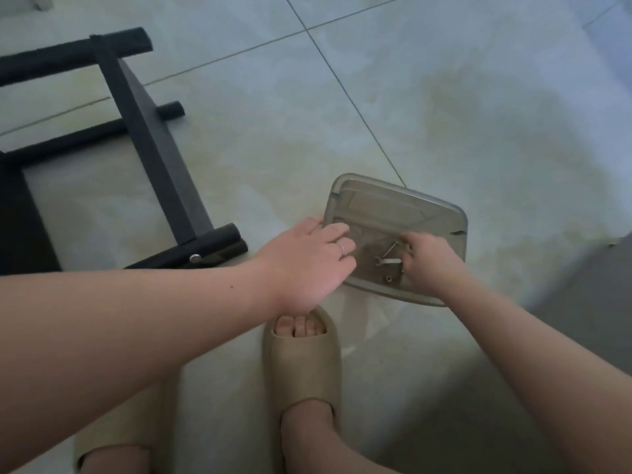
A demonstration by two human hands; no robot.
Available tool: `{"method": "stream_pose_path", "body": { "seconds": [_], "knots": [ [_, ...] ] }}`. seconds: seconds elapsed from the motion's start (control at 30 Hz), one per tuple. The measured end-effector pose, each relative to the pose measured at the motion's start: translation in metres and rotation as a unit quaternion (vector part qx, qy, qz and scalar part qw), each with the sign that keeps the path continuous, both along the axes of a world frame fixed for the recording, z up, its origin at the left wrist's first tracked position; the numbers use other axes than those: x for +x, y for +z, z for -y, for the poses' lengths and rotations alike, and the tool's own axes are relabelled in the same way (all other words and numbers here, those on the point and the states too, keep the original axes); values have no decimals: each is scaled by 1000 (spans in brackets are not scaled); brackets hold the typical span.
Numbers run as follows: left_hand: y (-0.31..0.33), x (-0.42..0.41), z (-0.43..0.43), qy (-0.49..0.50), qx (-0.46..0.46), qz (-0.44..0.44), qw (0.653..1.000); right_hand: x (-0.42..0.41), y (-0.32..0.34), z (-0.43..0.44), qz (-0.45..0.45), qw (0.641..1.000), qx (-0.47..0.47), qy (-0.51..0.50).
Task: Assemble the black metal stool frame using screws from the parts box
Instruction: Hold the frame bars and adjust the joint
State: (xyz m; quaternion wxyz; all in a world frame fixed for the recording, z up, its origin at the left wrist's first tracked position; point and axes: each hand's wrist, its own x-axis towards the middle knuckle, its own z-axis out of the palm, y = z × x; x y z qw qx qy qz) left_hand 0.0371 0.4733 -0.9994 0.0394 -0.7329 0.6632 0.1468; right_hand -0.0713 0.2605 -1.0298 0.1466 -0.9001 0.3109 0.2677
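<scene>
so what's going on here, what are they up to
A person is partway through putting together a black metal stool frame, which lies on the tiled floor to their left with one silver bolt already in its near tube. Their left hand rests flat over the rim of the clear parts box, steadying it. The right hand has its curled fingers among the few loose screws inside. It's unclear whether it has gripped one yet.

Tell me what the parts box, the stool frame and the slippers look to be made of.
Parts box: clear, smoky-tinted plastic, probably; the floor shows through its walls. Stool frame: metal with a matte black coating, by its flat, square-edged bars. Slippers: soft moulded foam or rubber, likely; one-piece, matte beige.
</scene>
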Motion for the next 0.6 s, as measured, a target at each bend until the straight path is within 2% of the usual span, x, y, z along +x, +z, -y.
{"method": "stream_pose_path", "body": {
  "seconds": [0.1,0.27,0.6],
  "knots": [
    [-12,4,4,-6,31,-6,999,7,-11,11,-64,998,2,29],
    [-21,4,-1,6,-8,-25,1000,11,-29,9,-162,982,-1,96],
    [-22,3,-1,9,-37,-14,999,13,-47,1,-149,982,-35,110]
  ]
}}
